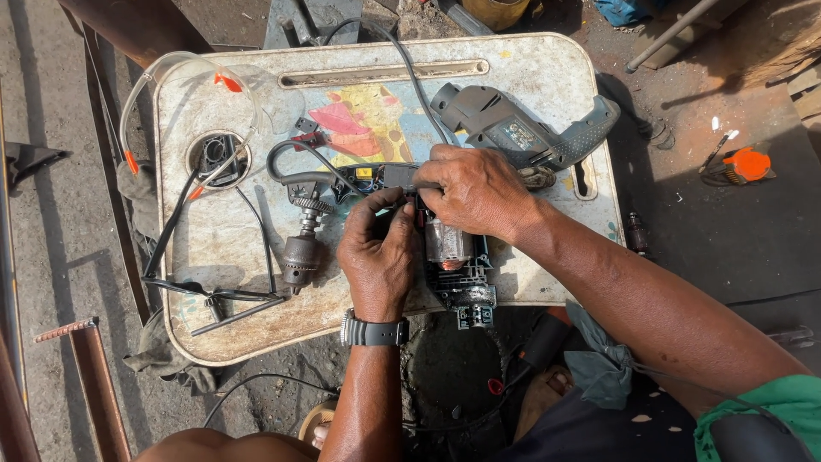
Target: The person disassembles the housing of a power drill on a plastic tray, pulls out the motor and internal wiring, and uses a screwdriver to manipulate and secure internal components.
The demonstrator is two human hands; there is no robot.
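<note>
At the far left of my worn lap tray (pixel 214 334), clear tubing (pixel 184 77) loops round a cup hole (pixel 218 156) stuffed with small parts, kept off the work. Black wires (pixel 214 295) trail toward the drill chuck (pixel 302 255), which lies with its gear end up, set aside but within reach. My left hand (pixel 376 252), watch at the wrist, comes up from below, fingers curled and pinching the near edge of the opened drill motor (pixel 451 265), steadying it flat on the tray. My right hand (pixel 475 192) reaches in from the right, wrist bent, fingers clenched over the motor's top around a wire. Behind it rests the grey drill housing (pixel 522 128), emptied and laid apart.
</note>
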